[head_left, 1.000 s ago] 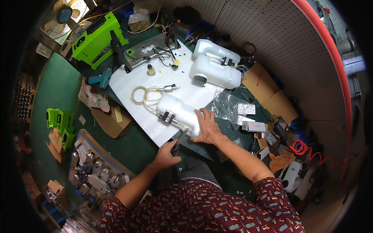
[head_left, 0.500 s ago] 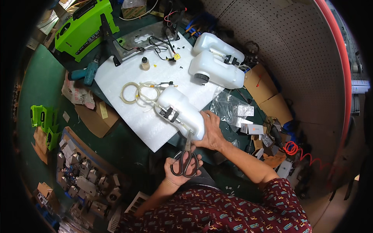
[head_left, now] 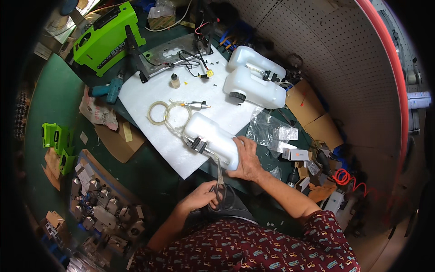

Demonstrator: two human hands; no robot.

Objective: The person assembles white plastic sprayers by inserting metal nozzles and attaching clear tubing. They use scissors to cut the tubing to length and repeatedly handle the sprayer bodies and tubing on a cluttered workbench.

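My right hand [head_left: 248, 162] is wrapped round the near end of a white plastic tank [head_left: 212, 132], which lies tilted across the near edge of the white foam sheet [head_left: 181, 161]. Black-handled scissors [head_left: 220, 181] are in my left hand [head_left: 199, 196], fingers closed at the handle loops. Their blades point up at the near end of a thin tube on the tank; whether they touch it I cannot tell. A black ribbed foam piece [head_left: 197, 145] sits round the tube line. From the tank's far end, clear tubing [head_left: 165, 120] runs into loops beside a small metal pump [head_left: 197, 105].
Two more white tanks [head_left: 253, 86] stand at the back right. A small bottle [head_left: 175, 81], a metal bracket plate [head_left: 170, 52] with wires and a teal drill [head_left: 108, 90] are farther back. A green housing [head_left: 106, 41] stands back left. Cardboard [head_left: 312, 113] and plastic bags lie right.
My left hand has turned from palm up to back up, and the scissors have turned with it. My right hand keeps its hold on the tank. The whole view has shifted slightly.
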